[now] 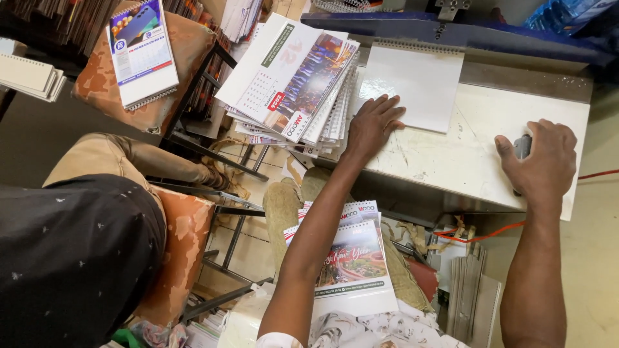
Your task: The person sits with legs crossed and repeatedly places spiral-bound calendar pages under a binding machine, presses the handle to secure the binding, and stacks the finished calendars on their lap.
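Two hands work here: nearest, on the lap, lies one spiral-bound calendar (351,258) with a picture cover; beyond it the left hand (374,125) lies flat and spread on the lower corner of a single white sheet (412,84) with a wire binding along its far edge, while the right hand (545,161) is curled around one dark grey handle (521,147) near the right edge of the white, scuffed surface (477,154). Just left of the sheet one fanned pile of printed calendars (290,80) overhangs the surface. Farther left, one calendar (142,51) rests on an orange cushioned chair (187,45); a second orange seat (184,245) is closer. A blue machine bar (451,29) runs along the back.
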